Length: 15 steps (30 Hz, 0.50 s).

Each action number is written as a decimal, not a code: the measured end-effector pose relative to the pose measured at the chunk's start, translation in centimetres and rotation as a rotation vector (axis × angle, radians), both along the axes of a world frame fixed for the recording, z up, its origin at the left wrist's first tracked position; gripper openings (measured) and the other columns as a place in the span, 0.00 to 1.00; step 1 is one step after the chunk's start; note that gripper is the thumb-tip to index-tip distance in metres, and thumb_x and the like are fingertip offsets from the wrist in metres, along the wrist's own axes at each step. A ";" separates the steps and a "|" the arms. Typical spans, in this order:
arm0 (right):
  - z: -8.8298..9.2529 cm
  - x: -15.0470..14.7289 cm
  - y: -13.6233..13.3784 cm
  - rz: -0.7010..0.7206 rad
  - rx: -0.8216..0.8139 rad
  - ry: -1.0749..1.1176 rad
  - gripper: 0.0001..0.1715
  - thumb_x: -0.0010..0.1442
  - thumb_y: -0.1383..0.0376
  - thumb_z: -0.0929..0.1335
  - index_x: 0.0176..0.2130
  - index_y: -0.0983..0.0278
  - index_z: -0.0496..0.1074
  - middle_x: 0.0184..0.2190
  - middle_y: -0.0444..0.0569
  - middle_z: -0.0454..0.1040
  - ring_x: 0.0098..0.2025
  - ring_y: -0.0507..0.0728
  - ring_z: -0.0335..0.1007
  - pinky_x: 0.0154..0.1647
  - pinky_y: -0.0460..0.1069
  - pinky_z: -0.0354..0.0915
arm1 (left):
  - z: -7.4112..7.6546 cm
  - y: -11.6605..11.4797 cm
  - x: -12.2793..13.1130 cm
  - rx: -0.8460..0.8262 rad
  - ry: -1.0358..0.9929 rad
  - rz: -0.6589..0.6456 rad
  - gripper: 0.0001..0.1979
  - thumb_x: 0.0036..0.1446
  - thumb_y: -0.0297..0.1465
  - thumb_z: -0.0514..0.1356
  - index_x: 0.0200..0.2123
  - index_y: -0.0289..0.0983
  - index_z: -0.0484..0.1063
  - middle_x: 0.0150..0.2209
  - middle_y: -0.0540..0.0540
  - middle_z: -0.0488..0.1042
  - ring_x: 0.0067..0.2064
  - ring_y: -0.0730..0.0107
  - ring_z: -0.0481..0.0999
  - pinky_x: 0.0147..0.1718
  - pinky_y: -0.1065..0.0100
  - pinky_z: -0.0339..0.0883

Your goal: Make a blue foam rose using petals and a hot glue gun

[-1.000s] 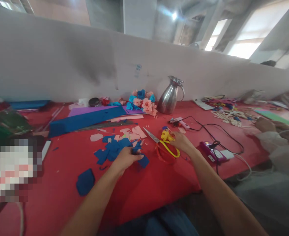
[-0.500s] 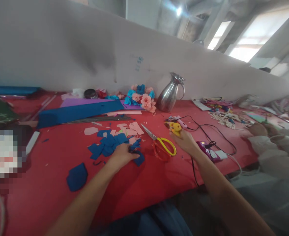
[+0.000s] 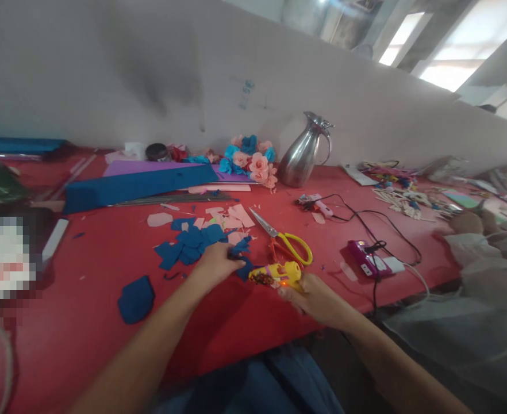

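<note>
In my right hand [image 3: 318, 299] is a yellow hot glue gun [image 3: 281, 273], its indicator glowing orange and its nozzle end turned left. My left hand [image 3: 216, 261] is closed on a small blue paper flower piece [image 3: 240, 247]. A blue paper petal [image 3: 245, 268] shows just below the left fingertips, close to the gun's nozzle; whether they touch I cannot tell. Left of that hand lies a pile of cut blue paper petals [image 3: 189, 247]. Behind the glue gun, scissors [image 3: 294, 244] with yellow and red handles rest on the table.
A steel jug [image 3: 303, 155] stands by the wall beside pink and blue paper flowers [image 3: 257, 164]. A purple power strip [image 3: 365, 261] with cables sits at right, near a second, pink glue gun [image 3: 321, 208]. A stack of blue petals [image 3: 135, 300] lies front left. A person's sleeve [image 3: 473, 247] is far right.
My right hand has lifted the yellow glue gun off its place at the right and carried it left and nearer, up to my left hand. The left hand keeps its blue paper.
</note>
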State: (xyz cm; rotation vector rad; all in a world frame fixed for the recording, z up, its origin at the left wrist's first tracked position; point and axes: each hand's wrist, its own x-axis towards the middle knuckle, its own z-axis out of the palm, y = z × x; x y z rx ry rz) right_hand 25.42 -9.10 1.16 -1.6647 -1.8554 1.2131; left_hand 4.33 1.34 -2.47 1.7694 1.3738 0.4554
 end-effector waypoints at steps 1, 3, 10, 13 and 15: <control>-0.1 0.0 0.1 0.000 -0.008 -0.006 0.19 0.61 0.51 0.62 0.30 0.63 0.67 0.16 0.38 0.58 0.19 0.48 0.54 0.18 0.44 0.49 | 0.0 0.0 0.0 0.003 0.010 -0.010 0.08 0.44 0.33 0.63 0.28 0.36 0.77 0.29 0.45 0.79 0.32 0.60 0.77 0.29 0.67 0.62; -0.3 0.0 0.1 -0.003 -0.033 -0.029 0.20 0.61 0.51 0.62 0.27 0.63 0.65 0.15 0.38 0.57 0.18 0.48 0.53 0.18 0.44 0.49 | 0.0 0.1 0.0 0.005 0.032 -0.025 0.08 0.44 0.33 0.62 0.29 0.36 0.77 0.29 0.45 0.79 0.31 0.60 0.77 0.28 0.67 0.62; -1.0 0.3 0.1 -0.030 -0.059 -0.039 0.23 0.61 0.50 0.62 0.22 0.62 0.60 0.15 0.38 0.57 0.18 0.48 0.53 0.18 0.44 0.49 | -0.3 0.2 -0.4 0.012 0.036 -0.078 0.13 0.41 0.33 0.64 0.33 0.34 0.77 0.32 0.43 0.80 0.35 0.58 0.77 0.30 0.67 0.62; -1.0 0.3 0.2 -0.037 -0.060 -0.026 0.21 0.61 0.51 0.62 0.24 0.63 0.62 0.15 0.38 0.57 0.18 0.48 0.54 0.18 0.44 0.50 | -0.2 0.2 -0.4 0.018 0.058 -0.083 0.12 0.41 0.32 0.64 0.32 0.34 0.77 0.30 0.43 0.79 0.33 0.59 0.76 0.30 0.66 0.61; -1.0 0.4 0.3 -0.033 -0.055 -0.015 0.20 0.61 0.52 0.62 0.26 0.63 0.63 0.15 0.38 0.58 0.18 0.48 0.54 0.19 0.44 0.50 | -0.3 0.2 -0.4 0.004 0.045 -0.070 0.12 0.40 0.32 0.64 0.32 0.35 0.77 0.30 0.44 0.79 0.33 0.60 0.76 0.30 0.67 0.61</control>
